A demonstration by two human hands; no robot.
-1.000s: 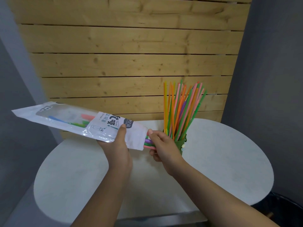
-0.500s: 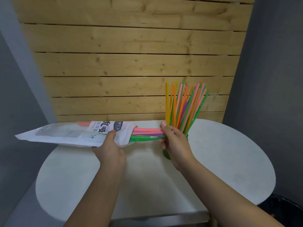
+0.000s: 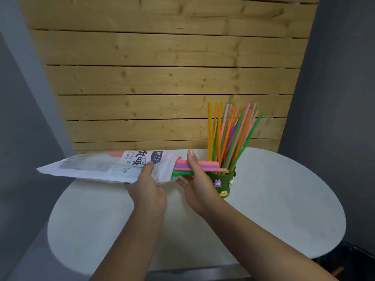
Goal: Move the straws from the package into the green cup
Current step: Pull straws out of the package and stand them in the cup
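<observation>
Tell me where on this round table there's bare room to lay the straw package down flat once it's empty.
The table is bare right of the green cup out to its right edge, and along the near side under both forearms. It is crowded near the far edge, where the left hand, package, right hand and cup cluster.

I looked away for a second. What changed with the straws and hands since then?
The right hand drew a bundle of straws further out of the package, toward the green cup. The left hand still holds the package, now lower and flatter. The cup's upright straws stayed put.
</observation>
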